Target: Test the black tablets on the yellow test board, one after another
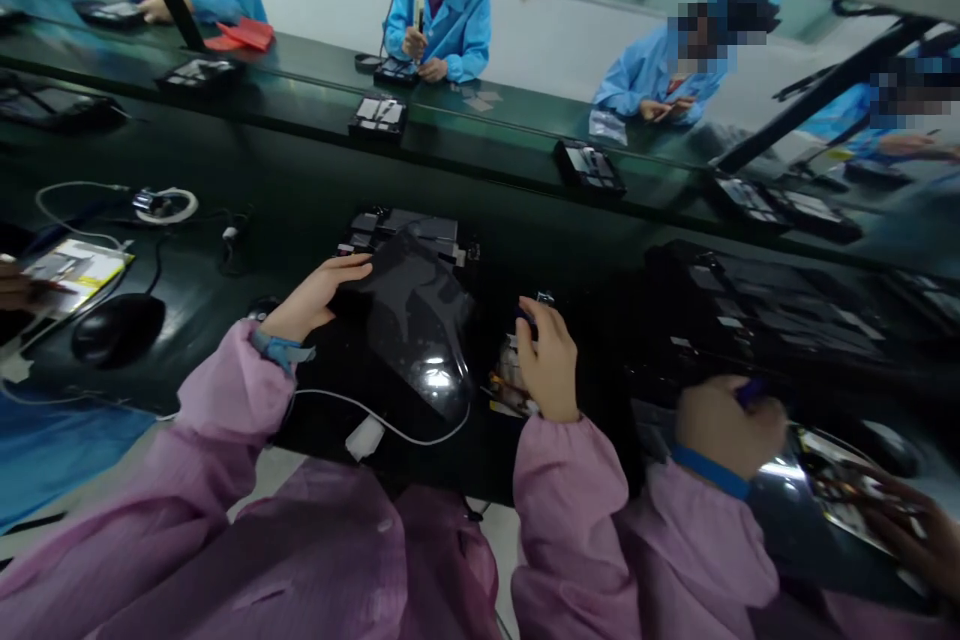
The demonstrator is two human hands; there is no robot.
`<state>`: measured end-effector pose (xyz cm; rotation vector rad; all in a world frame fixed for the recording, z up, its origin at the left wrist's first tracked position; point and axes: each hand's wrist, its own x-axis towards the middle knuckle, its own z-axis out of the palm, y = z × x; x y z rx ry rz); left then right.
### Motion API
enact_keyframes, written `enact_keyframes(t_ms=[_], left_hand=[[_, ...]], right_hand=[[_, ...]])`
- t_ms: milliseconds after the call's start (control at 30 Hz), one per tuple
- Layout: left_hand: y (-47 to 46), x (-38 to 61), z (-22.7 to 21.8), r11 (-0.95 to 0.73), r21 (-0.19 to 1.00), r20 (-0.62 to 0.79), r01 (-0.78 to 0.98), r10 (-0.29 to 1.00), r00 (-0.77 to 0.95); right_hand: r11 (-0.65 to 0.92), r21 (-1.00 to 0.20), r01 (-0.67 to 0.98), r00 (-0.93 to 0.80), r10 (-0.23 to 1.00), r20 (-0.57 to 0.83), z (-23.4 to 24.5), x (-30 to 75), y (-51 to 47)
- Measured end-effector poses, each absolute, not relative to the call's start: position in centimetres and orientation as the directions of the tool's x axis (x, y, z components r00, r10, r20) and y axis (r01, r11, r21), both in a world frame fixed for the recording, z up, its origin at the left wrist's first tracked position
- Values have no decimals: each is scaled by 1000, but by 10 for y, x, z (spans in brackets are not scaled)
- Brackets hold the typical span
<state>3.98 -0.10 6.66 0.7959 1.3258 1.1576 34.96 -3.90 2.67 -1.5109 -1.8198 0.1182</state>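
A glossy, dark translucent plastic sheet (424, 320) lies tilted in front of me, its lower end curved and shining. My left hand (322, 295) grips its upper left edge, the fingers on top and the thumb below. Just behind the sheet is a flat black device (420, 225) with grey panels, partly covered by it. My right hand (551, 355) is to the right of the sheet, closed around a small dark blue object (526, 317) whose kind I cannot make out. Below those fingers are small metallic parts on a yellow-edged card (510, 390), partly hidden.
A white cable (337, 398) runs along the front edge. Black devices (757, 305) lie at right, beside a co-worker's blurred hand (727, 425). A black mouse-shaped object (118, 330) sits at left. Across a raised shelf (480, 160) with several devices, people in blue work.
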Motion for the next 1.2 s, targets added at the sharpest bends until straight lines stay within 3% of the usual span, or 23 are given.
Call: enact_keyframes(t_ms=[167,500,800,1000,1100,1200], left_hand=[[-17,32,48,363,857,-407,-365,912,-48],[-61,5,-9,296,798,-461,-525,861,-215],[-62,8,-9,317,785,-498,-531,834,-239],[-59,9,-15,256,818,-432,-515,864,-257],[-58,10,-18,240,827,-425,-509,859,-285],[-58,9,-21,237,838,-424,-491,850,-313]], right_hand=[[405,-497,767,-88,835,544,39,313,-42],[455,-475,753,-41,754,656,-19,275,-113],[524,-429,736,-236,793,562,-23,262,-119],[620,-264,739,-514,772,374,-14,249,-107],[533,-238,812,-403,807,432,-9,246,-91],[482,-290,827,-288,805,518,-6,247,-84]])
